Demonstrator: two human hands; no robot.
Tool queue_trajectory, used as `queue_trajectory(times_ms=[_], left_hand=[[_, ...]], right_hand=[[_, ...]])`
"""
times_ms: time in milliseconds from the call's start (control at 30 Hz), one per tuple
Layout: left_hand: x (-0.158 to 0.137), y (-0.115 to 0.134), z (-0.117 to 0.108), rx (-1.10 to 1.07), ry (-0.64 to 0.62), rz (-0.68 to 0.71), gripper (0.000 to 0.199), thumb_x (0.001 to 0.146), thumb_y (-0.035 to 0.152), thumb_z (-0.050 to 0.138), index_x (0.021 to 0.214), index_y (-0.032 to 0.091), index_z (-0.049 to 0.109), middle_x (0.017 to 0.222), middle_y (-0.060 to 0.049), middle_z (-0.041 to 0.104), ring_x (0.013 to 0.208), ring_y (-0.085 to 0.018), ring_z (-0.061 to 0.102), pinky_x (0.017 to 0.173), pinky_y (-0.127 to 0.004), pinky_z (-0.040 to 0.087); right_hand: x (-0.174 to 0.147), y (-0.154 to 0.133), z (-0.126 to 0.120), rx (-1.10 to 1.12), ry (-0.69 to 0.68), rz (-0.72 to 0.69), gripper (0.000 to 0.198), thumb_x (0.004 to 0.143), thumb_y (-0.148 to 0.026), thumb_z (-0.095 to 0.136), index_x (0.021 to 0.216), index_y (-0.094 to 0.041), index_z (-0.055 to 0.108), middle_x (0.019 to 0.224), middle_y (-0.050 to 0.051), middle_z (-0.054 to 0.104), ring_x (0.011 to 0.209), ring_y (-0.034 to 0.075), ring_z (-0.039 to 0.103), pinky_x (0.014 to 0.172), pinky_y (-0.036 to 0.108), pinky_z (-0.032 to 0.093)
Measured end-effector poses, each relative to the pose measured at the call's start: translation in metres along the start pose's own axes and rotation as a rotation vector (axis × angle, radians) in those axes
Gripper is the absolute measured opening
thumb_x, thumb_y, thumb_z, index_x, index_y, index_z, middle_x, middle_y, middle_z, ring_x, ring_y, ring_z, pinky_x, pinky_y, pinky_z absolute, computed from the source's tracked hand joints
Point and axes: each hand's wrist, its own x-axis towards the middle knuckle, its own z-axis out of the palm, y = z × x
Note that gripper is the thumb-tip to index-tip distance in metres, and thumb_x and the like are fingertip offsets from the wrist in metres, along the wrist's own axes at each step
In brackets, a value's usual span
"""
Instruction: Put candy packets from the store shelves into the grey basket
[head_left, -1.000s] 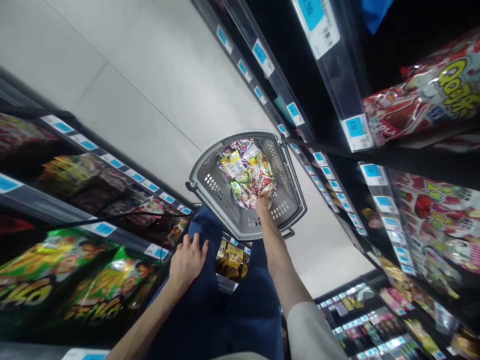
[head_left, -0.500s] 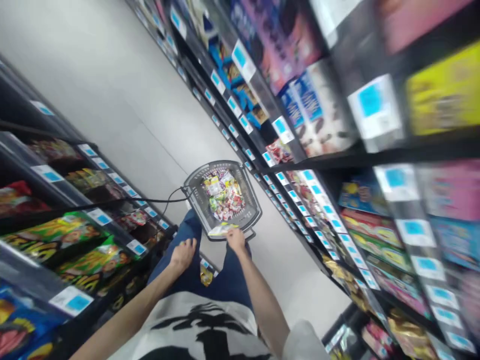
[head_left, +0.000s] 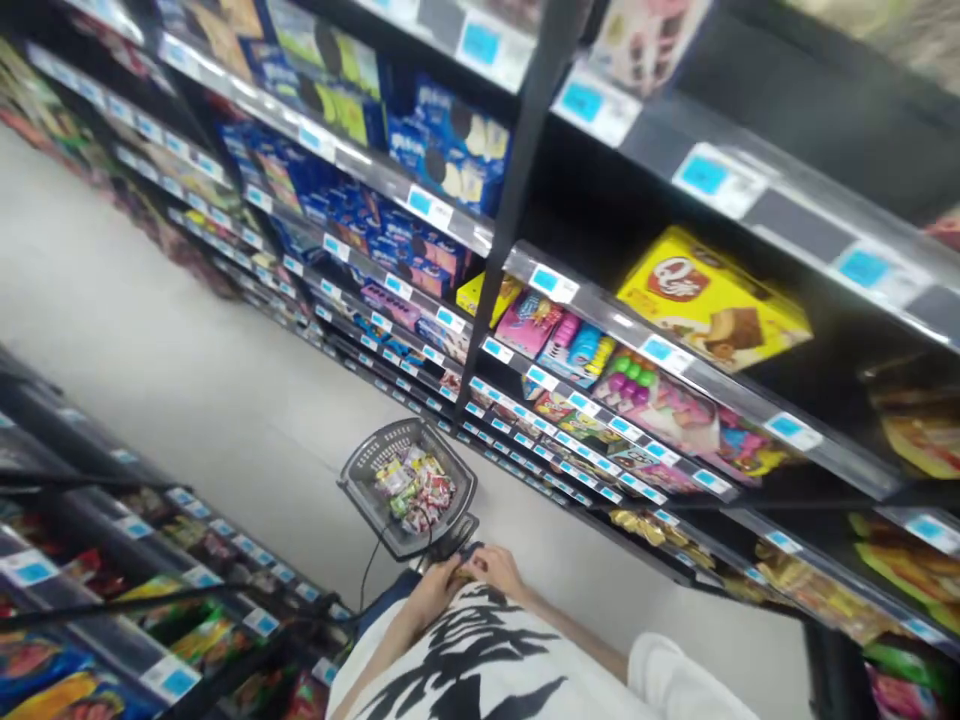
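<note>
A dark grey shopping basket stands on the floor in front of me, with several colourful wrapped sweets piled inside. My left hand and my right hand are close together at my waist, just behind the basket's near end and its handle. Both have their fingers curled in. Whatever may be between them is hidden and blurred. A dark cable hangs along the basket's left side.
Tall shelves with price tags run along the right, holding blue biscuit packs, a yellow cake box and toy-topped sweets. Lower shelves with bagged snacks line the left. A pale floor aisle lies between.
My view has swung toward the right-hand shelves. My right hand has left the basket's near rim, where a pale yellow packet lay, and my left hand has come off my thigh to meet it.
</note>
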Motion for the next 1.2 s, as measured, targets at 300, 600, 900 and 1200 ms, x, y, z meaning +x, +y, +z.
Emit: queue_trajectory(times_ms=[300, 600, 900, 1200], left_hand=[[-0.009, 0.07, -0.05, 0.104, 0.087, 0.09, 0.047, 0.097, 0.046, 0.036, 0.105, 0.019, 0.072, 0.103, -0.012, 0.075, 0.095, -0.024, 0.067, 0.094, -0.037, 0.05], [-0.048, 0.074, -0.016, -0.705, 0.219, -0.192, 0.076, 0.062, 0.087, 0.062, 0.086, 0.015, 0.075, 0.094, -0.013, 0.078, 0.097, -0.033, 0.072, 0.087, -0.04, 0.058], [-0.061, 0.074, -0.003, -1.047, 0.054, -0.258, 0.076, 0.063, 0.078, 0.073, 0.097, 0.01, 0.074, 0.101, -0.019, 0.077, 0.102, -0.035, 0.073, 0.096, -0.046, 0.057], [-0.043, 0.092, -0.001, -0.954, 0.118, -0.154, 0.077, 0.07, 0.08, 0.066, 0.1, 0.01, 0.075, 0.101, -0.019, 0.077, 0.104, -0.035, 0.072, 0.092, -0.045, 0.058]], right_hand=[[-0.029, -0.047, -0.02, 0.267, 0.584, -0.151, 0.032, 0.095, -0.044, 0.06, 0.076, -0.022, 0.074, 0.073, 0.004, 0.068, 0.079, 0.019, 0.059, 0.074, 0.029, 0.045], [-0.094, -0.03, -0.013, 0.593, 0.871, 0.218, 0.058, 0.09, -0.066, 0.05, 0.119, -0.02, 0.07, 0.118, 0.016, 0.069, 0.114, 0.03, 0.063, 0.099, 0.044, 0.049], [-0.12, -0.041, 0.019, 0.754, 0.863, 0.267, 0.064, 0.085, -0.079, 0.043, 0.068, -0.019, 0.058, 0.066, 0.004, 0.059, 0.065, 0.02, 0.053, 0.061, 0.029, 0.041], [-0.12, -0.05, -0.019, 0.547, 0.992, 0.264, 0.059, 0.094, -0.069, 0.038, 0.064, -0.02, 0.053, 0.059, 0.001, 0.053, 0.059, 0.017, 0.046, 0.058, 0.028, 0.035]])
